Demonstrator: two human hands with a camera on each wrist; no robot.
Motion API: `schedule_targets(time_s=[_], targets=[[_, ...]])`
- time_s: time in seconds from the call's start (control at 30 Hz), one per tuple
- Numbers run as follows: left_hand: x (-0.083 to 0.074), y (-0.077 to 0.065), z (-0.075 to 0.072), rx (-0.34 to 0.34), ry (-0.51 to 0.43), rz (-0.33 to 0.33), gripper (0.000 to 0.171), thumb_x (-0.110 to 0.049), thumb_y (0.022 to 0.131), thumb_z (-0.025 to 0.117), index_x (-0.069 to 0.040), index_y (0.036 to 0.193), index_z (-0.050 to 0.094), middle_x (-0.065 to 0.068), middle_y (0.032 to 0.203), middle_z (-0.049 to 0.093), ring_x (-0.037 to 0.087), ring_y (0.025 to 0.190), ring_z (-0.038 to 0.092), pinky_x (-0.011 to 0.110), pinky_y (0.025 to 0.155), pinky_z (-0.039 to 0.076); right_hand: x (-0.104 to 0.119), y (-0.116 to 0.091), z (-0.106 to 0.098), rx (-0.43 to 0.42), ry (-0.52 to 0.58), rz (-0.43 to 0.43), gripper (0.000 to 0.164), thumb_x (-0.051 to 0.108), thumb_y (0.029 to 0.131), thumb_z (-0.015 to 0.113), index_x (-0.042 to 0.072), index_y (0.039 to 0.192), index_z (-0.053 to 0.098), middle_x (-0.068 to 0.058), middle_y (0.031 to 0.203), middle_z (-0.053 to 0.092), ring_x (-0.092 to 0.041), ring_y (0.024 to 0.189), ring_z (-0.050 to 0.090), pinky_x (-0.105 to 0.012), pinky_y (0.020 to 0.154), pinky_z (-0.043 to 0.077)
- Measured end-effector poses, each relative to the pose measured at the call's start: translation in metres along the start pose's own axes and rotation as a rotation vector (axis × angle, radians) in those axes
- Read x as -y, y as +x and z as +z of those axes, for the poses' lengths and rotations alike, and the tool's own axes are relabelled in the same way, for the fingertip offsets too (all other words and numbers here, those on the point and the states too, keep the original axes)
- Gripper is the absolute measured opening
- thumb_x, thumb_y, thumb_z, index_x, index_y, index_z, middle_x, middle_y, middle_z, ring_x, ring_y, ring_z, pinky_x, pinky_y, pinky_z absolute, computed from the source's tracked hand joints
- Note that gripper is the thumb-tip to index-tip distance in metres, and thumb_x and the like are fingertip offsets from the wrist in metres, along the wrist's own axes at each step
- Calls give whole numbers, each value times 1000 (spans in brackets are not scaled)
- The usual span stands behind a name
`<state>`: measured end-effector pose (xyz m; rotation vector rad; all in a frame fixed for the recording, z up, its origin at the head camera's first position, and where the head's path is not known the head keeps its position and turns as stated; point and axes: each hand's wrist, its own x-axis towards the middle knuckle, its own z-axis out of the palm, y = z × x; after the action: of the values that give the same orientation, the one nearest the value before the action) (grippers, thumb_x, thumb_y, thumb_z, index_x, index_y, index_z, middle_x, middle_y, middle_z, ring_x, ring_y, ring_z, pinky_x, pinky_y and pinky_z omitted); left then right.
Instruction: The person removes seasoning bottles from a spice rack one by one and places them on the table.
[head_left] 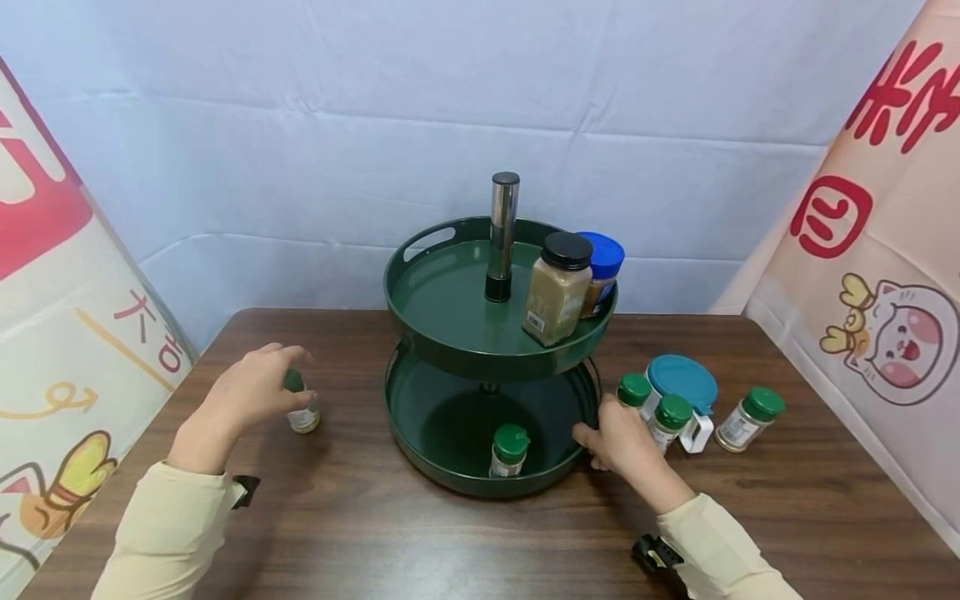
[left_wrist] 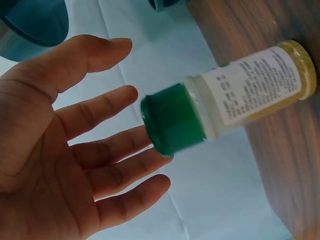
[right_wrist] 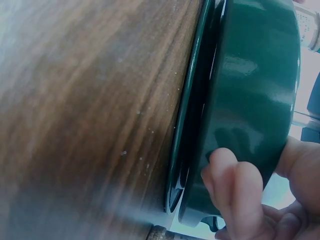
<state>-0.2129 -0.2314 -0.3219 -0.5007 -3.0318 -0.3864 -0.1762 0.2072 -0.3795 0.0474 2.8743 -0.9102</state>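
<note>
My left hand (head_left: 255, 387) reaches over a small spice jar (head_left: 304, 419) with a green lid, upright at the left of the table. In the left wrist view, its fingers are spread beside the green lid, and the jar's label (left_wrist: 255, 82) shows. On the right, my right hand (head_left: 628, 440) holds the rim of the lower tier (head_left: 450, 479) of a dark green two-tier turntable; in the right wrist view curled fingers (right_wrist: 237, 185) lie against its outer wall (right_wrist: 255, 90). One green-lidded jar (head_left: 508, 452) stands inside that tier, near its front.
The upper tier (head_left: 442, 292) carries a black-lidded jar (head_left: 557, 292) and a blue-lidded jar (head_left: 600, 268) at its right side. Right of the turntable stand a teal-lidded container (head_left: 684, 383) and several green-lidded jars, one (head_left: 748, 420) farthest right. A white cloth (head_left: 300, 167) hangs behind the table.
</note>
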Motion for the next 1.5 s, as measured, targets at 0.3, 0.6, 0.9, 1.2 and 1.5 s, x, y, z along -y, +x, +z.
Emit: schedule_targets(time_s=[0.3,0.6,0.9,1.2,1.5], targets=[[-21,2,2,-7,42,39,52,-24,76,75,0,119,58,21,113,55,38,95,57,51,71,47,2,0,0,-1,-18,-2,53,18,85,57,-17,119,37,-6,53,54,-15,46,56,-31,47,43],[-48,2,11,-4,101,115,58,-28,75,75,3,120,57,27,116,53,42,98,56,51,71,48,3,-1,-1,-4,-27,-1,52,18,85,57,-16,118,38,-6,53,54,-15,46,56,-31,48,43],[-66,-1,24,15,97,167,56,-32,75,75,-1,119,59,20,113,55,36,94,58,44,66,49,2,-2,0,3,-25,5,54,19,85,57,-17,121,37,-6,54,55,-15,46,56,-31,48,43],[-87,-4,31,-34,120,273,47,-34,73,75,-11,112,64,9,105,58,29,89,58,41,63,48,1,0,0,0,-13,6,52,18,85,56,-17,118,38,-6,55,55,-15,46,57,-31,47,43],[-102,-5,41,-138,119,368,44,-38,72,75,-15,108,66,6,104,60,25,88,58,40,64,47,0,1,0,-3,-15,5,52,18,84,55,-17,118,38,-6,54,55,-15,46,57,-31,47,43]])
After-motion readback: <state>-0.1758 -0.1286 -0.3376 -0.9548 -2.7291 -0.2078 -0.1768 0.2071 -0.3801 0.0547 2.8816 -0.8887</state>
